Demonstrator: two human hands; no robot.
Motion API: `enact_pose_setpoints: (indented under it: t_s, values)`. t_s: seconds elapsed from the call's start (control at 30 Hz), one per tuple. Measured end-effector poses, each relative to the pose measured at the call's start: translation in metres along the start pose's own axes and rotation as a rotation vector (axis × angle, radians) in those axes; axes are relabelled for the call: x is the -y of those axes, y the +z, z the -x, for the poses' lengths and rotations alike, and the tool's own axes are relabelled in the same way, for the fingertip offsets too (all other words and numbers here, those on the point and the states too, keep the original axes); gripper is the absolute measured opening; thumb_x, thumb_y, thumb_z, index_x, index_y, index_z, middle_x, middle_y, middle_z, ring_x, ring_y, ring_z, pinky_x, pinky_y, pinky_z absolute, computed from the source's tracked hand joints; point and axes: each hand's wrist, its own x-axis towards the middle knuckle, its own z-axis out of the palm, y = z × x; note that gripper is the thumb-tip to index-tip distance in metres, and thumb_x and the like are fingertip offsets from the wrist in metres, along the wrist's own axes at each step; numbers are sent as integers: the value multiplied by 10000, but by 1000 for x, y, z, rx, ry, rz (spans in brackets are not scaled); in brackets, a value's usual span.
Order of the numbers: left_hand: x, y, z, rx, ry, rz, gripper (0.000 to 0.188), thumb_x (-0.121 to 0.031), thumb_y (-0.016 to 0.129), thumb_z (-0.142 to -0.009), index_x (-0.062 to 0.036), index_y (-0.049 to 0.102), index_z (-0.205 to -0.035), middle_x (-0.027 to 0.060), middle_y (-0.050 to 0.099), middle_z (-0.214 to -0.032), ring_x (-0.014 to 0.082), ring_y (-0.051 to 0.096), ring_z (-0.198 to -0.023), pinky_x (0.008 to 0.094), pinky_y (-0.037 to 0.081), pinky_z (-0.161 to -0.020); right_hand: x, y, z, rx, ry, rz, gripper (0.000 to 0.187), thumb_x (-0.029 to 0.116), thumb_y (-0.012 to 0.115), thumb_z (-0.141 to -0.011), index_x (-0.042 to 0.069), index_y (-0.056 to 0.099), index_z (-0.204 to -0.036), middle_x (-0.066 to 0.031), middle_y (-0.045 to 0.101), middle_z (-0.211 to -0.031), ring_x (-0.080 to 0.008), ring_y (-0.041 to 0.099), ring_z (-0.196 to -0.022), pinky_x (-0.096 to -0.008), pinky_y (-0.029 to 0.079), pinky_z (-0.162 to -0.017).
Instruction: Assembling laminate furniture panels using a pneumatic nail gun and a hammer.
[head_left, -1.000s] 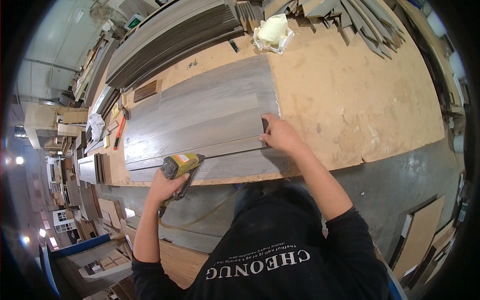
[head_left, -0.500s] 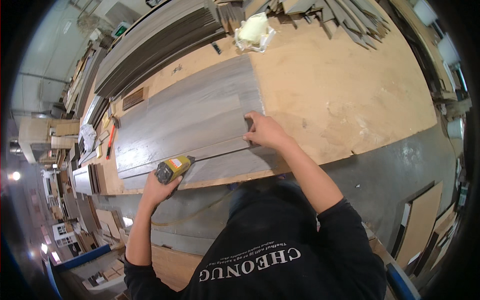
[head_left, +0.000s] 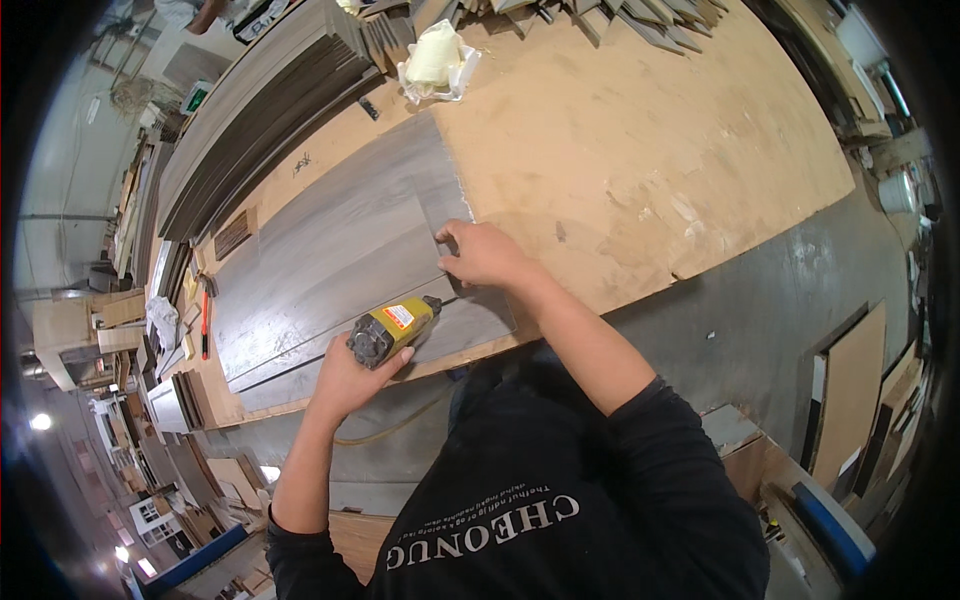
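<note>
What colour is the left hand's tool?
The tool is mostly yellow and black, best seen in the head view.

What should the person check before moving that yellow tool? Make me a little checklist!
1. Left hand wrapped around the yellow-and-black tool: ok.
2. Right hand at the right end of the grey boards: ok.
3. Right fingers well away from the tool's front end: not ok, they look quite close.
4. Tool's tip touching the boards: cannot tell, its body hides that.
5. Red-handled hammer apart from both hands: ok.
</note>
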Motion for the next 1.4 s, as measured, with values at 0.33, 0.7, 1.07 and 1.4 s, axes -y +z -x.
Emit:
enact_pose_setpoints:
  t_s: [0.33,0.7,1.07,1.4]
  values:
    - [-18,0,-2,25,146,24,358,-209,758,-761,26,613,-991,12,597,-659,71,513,-518,239,434,-494,-4,1,0,-34,-66,92,383,187,631,-806,41,551,-1151,-129,665,-708,-237,659,-652,-352,502,-667]
    - [-22,-2,-3,11,95,-12,425,-279,751,-736,26,639,-1010,160,678,-918,255,660,-851,325,494,-784,-3,1,-1,-15,-54,85,378,173,630,-810,28,542,-1148,-131,667,-717,-239,662,-658,-352,502,-668]
    - [-35,-8,-9,56,6,46,445,-298,767,-728,15,636,-1015,122,680,-888,196,645,-792,320,496,-751,-4,2,-2,-37,-72,112,385,209,635,-798,40,551,-1134,-151,673,-798,-278,661,-727,-384,503,-729]
    - [-38,-12,-15,100,-64,92,416,-250,782,-726,5,629,-1016,32,617,-691,82,519,-491,248,436,-462,-12,0,-8,-47,-85,-2,368,212,634,-797,46,567,-1119,-179,664,-883,-324,637,-867,-403,491,-777]
